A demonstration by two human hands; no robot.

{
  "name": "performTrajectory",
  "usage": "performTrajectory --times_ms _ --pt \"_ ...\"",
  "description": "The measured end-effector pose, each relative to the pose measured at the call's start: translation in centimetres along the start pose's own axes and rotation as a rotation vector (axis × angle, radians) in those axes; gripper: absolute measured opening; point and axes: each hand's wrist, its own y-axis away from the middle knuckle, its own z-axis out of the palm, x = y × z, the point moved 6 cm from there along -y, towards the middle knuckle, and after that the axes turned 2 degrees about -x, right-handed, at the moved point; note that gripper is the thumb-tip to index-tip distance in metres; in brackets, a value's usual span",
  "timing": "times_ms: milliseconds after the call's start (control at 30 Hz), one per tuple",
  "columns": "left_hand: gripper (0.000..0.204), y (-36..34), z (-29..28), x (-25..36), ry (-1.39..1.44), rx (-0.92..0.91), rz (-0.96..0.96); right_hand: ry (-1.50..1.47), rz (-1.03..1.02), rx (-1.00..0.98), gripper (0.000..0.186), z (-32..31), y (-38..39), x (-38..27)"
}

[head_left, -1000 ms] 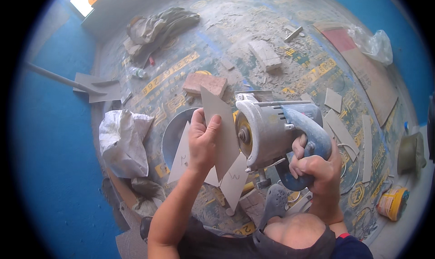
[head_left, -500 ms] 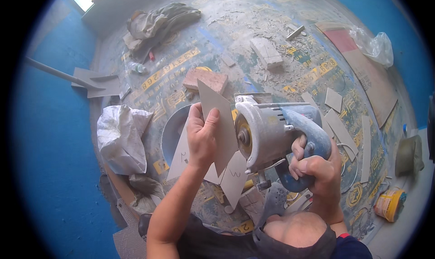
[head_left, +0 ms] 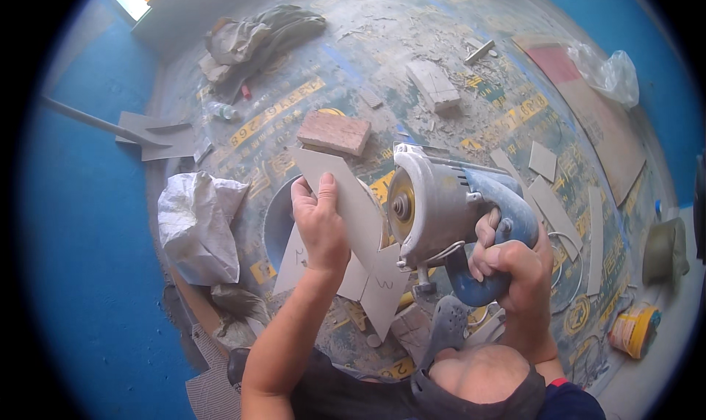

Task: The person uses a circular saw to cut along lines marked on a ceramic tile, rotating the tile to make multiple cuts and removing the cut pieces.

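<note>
My left hand (head_left: pixel 321 225) pinches a thin beige tile piece (head_left: pixel 346 199) with slanted ends, thumb on its face and fingers behind. My right hand (head_left: pixel 515 262) is wrapped round the blue handle of a dusty electric tile cutter (head_left: pixel 441 203). Its round blade (head_left: pixel 401 205) faces the tile; whether the blade turns I cannot tell. The tile's edge is close to the blade, and I cannot make out whether they touch. Below the held piece lie a pointed tile piece (head_left: pixel 381 287) and another marked tile piece (head_left: pixel 289 262). A grey-blue round basin (head_left: pixel 276 218) is partly hidden behind my left hand.
A reddish brick (head_left: pixel 334 132) lies just beyond the tile, a pale block (head_left: pixel 434 85) farther off. Tile offcuts (head_left: pixel 555 210) and a cord lie right of the cutter. A white sack (head_left: pixel 198 229) and a shovel (head_left: pixel 154 134) stand left; a yellow tub (head_left: pixel 634 332) sits right.
My left hand has turned the tile piece so its broad face shows more, with its top leaning left. The cutter has shifted slightly to the right.
</note>
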Motion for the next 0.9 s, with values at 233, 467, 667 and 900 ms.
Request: performTrajectory --times_ms 233,467,667,900 --pt "0.023 0.4 0.4 0.3 -0.069 0.032 0.031 -0.008 0.014 0.023 0.035 0.5 0.3 -0.2" --pt "0.022 0.3 0.6 0.3 -0.096 0.043 0.051 -0.019 0.018 0.028 0.037 0.5 0.1 -0.1" --pt "0.022 0.5 0.5 0.2 -0.100 0.073 0.084 -0.024 0.022 0.012 0.037 0.6 0.1 0.1" --pt "0.024 0.5 0.3 0.9 -0.045 0.095 0.103 -0.027 0.047 0.030 0.037 1.1 0.2 0.5"
